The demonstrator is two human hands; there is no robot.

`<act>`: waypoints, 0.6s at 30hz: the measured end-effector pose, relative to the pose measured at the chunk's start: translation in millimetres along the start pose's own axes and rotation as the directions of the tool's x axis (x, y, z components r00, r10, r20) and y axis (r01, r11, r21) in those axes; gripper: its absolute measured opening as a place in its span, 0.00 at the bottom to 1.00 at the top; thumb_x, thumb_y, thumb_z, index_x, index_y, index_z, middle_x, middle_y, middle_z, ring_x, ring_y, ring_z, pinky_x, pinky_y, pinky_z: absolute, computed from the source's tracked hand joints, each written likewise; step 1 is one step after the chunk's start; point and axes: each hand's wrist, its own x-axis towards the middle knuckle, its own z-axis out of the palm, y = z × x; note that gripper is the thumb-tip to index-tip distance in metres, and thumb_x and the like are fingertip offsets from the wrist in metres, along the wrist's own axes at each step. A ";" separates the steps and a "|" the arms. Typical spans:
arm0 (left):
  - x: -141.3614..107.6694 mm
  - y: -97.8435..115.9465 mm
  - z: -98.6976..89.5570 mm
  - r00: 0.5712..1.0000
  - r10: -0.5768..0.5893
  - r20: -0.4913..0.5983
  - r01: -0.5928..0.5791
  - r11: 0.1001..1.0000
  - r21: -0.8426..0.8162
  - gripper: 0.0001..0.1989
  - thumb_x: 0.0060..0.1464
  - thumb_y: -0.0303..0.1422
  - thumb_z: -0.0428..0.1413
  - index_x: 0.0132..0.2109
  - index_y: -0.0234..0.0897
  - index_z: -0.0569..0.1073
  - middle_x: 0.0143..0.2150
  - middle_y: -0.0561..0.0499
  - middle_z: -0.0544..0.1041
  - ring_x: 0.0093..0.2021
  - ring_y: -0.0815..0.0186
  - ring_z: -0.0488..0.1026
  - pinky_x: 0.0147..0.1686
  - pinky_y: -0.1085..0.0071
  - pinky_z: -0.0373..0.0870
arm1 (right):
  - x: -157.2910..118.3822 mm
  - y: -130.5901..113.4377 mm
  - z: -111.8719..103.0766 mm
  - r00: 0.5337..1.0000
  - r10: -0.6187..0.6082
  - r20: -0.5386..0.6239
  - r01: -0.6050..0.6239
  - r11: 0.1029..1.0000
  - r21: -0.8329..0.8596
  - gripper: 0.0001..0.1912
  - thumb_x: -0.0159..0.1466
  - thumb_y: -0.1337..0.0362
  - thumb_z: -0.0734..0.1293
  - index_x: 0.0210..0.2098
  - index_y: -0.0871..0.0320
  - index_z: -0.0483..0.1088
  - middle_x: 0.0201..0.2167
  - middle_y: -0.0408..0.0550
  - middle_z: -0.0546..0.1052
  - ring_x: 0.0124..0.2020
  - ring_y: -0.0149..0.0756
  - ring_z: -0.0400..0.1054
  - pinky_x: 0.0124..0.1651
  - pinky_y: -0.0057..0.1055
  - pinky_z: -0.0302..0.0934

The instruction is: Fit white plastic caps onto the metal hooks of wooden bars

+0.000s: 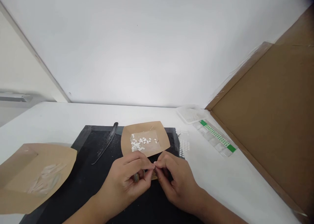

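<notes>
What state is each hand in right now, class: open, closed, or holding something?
Left hand: closed in a pinch; anything held is too small to tell.
Right hand: closed in a pinch; anything held cannot be told.

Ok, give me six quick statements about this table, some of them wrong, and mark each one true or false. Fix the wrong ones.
1. The left hand and right hand meet over the mat. True.
2. The mat is white. False: it is black; the table is white.
3. A tray just beyond the hands holds small white pieces. True.
4. That tray is blue. False: it is brown.
5. A curved tool lies left of that tray. True.
6. The left hand is holding the tool. False: the tool lies on the mat, apart from both hands.
</notes>
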 end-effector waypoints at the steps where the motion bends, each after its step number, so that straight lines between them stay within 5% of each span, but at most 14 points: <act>1: 0.2 0.0 -0.2 1.000 0.001 0.001 -0.001 1.000 -0.001 0.09 0.61 0.20 0.59 0.42 0.37 0.81 0.36 0.50 0.81 0.24 0.75 0.73 0.21 0.83 0.71 | 0.2 -0.9 0.0 1.000 -0.009 -0.007 0.009 1.000 -0.016 0.07 0.72 0.71 0.65 0.43 0.53 0.65 0.34 0.43 0.72 0.28 0.34 0.65 0.31 0.31 0.55; 18: -1.1 0.1 0.2 0.999 -0.037 0.035 0.037 0.999 0.006 0.08 0.64 0.22 0.58 0.43 0.38 0.79 0.38 0.51 0.80 0.29 0.73 0.76 0.24 0.84 0.72 | 0.9 -6.5 1.5 1.000 -0.008 -0.014 0.006 0.990 -0.142 0.06 0.73 0.70 0.62 0.38 0.55 0.64 0.32 0.44 0.72 0.31 0.36 0.66 0.34 0.32 0.54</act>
